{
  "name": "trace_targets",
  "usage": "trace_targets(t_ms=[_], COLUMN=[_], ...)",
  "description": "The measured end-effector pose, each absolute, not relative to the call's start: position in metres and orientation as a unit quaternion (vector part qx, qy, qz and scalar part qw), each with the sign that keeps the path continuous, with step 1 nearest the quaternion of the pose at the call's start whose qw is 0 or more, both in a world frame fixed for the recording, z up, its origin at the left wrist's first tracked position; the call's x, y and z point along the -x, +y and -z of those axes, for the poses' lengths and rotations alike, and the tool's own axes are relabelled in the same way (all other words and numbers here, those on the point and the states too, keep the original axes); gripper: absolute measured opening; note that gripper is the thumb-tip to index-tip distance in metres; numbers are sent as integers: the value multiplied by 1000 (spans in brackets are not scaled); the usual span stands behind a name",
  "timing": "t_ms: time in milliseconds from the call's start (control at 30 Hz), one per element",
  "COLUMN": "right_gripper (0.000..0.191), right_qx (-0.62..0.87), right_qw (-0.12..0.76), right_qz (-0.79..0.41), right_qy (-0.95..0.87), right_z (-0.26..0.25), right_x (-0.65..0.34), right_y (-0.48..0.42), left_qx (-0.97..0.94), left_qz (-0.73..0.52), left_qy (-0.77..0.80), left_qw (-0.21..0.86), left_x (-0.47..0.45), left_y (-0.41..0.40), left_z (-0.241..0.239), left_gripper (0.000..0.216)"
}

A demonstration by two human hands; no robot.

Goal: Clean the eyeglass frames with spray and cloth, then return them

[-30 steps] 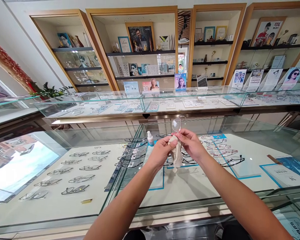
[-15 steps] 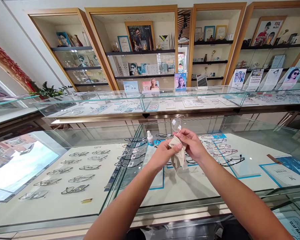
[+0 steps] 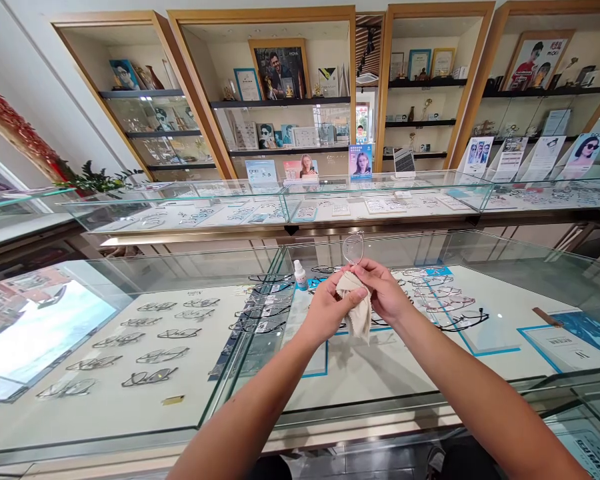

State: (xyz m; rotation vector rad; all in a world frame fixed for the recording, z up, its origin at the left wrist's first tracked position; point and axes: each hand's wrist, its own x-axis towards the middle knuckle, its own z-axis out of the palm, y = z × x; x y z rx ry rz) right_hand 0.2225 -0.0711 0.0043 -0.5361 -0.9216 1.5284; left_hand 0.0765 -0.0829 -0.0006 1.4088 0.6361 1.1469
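Observation:
A pair of thin-rimmed eyeglasses is held up over the glass display case, one round clear lens standing above my fingers. My right hand pinches the frame near its middle. A cream cleaning cloth hangs from my left hand, whose thumb presses it at the eyeglasses' lower part. The cloth and fingers hide the other lens. Just left of and behind my hands stands a small white spray bottle with a blue base.
Several eyeglasses lie in rows inside the glass display case below me. Another glass counter runs across behind it, with small advertising cards on top. Wooden shelf cabinets line the back wall.
My left hand has moved slightly up along the eyeglasses with the cloth, its fingers now closer to the right hand's fingertips. The raised lens has turned a little.

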Motion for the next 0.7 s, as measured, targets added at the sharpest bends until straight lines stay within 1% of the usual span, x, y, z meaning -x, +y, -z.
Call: trace_targets(t_ms=[200,300,433,600,700], right_gripper=[34,31,32,33,33], right_qx=[229,236,238,231,228], right_qw=[608,602,596,594,589], right_qz=[-629,-615,-628,-656,-668], right_qy=[-428,-452,-440,-405,-393], right_z=[-5,-5,-6,-8,-8], right_x=[-221,-224,-226,-229,-230], right_y=[-73,-73,-72,-69,-67], left_qx=[-595,-608,-635,-653,-668], left_qz=[-535,-536,-529,-471,-445], left_qy=[306,304,297,252,230], left_qw=[516,500,478,537,551], left_x=[-79,-78,-75,-69,-68], left_y=[-81,-79,-76,-74,-74], left_z=[3,3,3,2,0], left_gripper=[67,65,63,56,50])
